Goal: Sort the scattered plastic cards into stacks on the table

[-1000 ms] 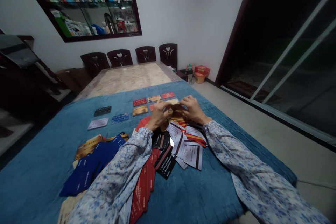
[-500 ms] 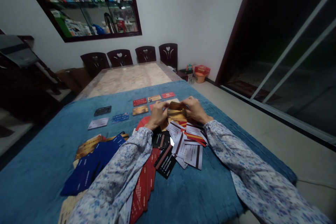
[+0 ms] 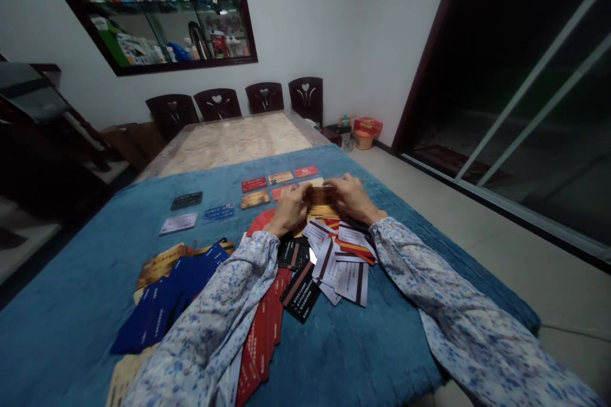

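My left hand point(image 3: 290, 208) and my right hand point(image 3: 352, 198) grip a small stack of gold cards point(image 3: 323, 194) from its two ends, fingers closed on it. Beneath it lie more gold-yellow cards point(image 3: 323, 211). Closer to me spreads a loose pile of white cards point(image 3: 352, 281) with dark stripes, with black cards point(image 3: 300, 292) to their left. A fan of red cards point(image 3: 258, 346) runs beside my left sleeve and is partly hidden by it. Blue cards point(image 3: 157, 311) lie fanned out left of that sleeve.
Behind my hands sit small card stacks in rows, among them a gold stack point(image 3: 255, 200) and a red one point(image 3: 306, 172). Further left are black point(image 3: 187, 200), white point(image 3: 178, 223) and blue stacks point(image 3: 218, 213). A blue cloth point(image 3: 391, 343) covers the near table; chairs point(image 3: 217, 103) stand beyond.
My fingers have shifted along the gold stack, which is now tilted more upright between them. My left hand has moved slightly right. The other cards stay in place.
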Available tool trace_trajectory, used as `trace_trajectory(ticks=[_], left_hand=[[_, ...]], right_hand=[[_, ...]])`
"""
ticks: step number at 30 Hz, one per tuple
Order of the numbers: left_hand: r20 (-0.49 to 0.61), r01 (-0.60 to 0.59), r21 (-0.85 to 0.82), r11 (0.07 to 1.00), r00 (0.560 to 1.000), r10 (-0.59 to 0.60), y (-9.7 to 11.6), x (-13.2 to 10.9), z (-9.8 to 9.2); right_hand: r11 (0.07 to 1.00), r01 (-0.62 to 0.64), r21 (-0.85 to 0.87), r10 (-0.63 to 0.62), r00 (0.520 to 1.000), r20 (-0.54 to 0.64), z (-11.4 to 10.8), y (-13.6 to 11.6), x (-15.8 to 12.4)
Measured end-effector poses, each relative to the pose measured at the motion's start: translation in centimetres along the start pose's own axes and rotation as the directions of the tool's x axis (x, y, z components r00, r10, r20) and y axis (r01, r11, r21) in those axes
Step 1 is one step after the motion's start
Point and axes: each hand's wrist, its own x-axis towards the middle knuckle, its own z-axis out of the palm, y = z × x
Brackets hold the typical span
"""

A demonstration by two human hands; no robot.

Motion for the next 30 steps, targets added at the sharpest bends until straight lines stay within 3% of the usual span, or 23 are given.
trace_trajectory(ticks=[11,17,23,30], left_hand=[[0.076,0.009,0.079,0.997,0.997,-0.015,0.4,-0.1,-0.3],[0.082,0.006,0.074,0.997,0.997,-0.012,-0.3,0.0,0.3],[0.055,0.041,0.081,0.996,0.997,-0.045,-0.8,0.0,0.7],[0.086,0.050,0.100,0.994,0.995,-0.058,-0.7,0.2,0.7]], right_hand=[[0.996,-0.053,-0.076,0.057,0.997,0.045,-0.1,-0.4,-0.1],[0.996,-0.075,0.047,0.073,0.996,0.045,0.1,-0.2,-0.2],[0.982,-0.072,0.174,0.049,0.990,0.133,0.4,0.7,-0.3],[0.988,-0.042,0.148,0.022,0.991,0.134,0.4,1.2,-0.3]])
